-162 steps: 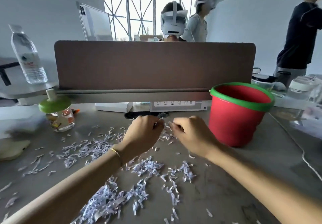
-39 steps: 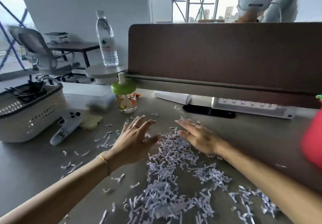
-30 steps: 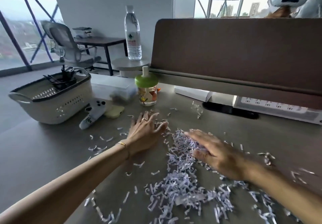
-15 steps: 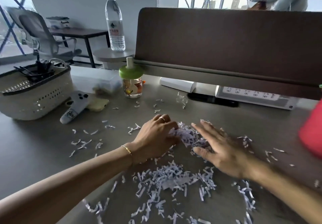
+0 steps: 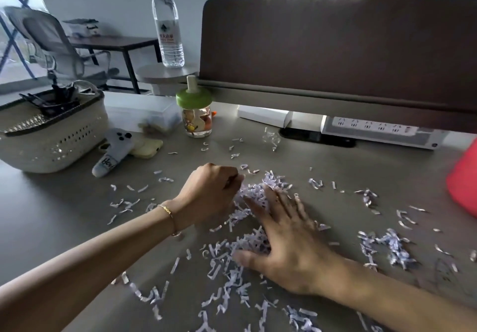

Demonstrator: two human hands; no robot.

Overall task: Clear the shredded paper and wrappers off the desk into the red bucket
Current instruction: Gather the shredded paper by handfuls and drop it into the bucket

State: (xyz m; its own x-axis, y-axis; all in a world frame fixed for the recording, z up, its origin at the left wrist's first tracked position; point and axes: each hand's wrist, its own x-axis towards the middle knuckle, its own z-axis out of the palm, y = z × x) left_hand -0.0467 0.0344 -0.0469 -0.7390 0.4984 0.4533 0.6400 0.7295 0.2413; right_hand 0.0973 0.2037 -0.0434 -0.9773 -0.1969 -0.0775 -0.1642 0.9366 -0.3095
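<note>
Pale lilac shredded paper (image 5: 254,192) lies scattered over the grey desk (image 5: 361,166), heaped thickest between my hands. My left hand (image 5: 209,196) is curled into a fist against the left side of the heap, fingers closed around shreds. My right hand (image 5: 286,238) lies flat with fingers spread, pressing on the heap from the right. A small clear wrapper (image 5: 271,138) sits farther back near the cable slot. Only a slice of the red bucket (image 5: 464,179) shows at the right edge.
A white perforated basket (image 5: 51,135) stands at the left, with a grey controller (image 5: 113,154) and a yellow item beside it. A green-lidded jar (image 5: 196,114), a power strip (image 5: 382,132), a brown divider panel (image 5: 335,52) and a water bottle (image 5: 167,21) line the back.
My hands swept together from spread apart, bunching the shreds between them. My left hand went from open fingers to a fist; my right hand slid nearer me.
</note>
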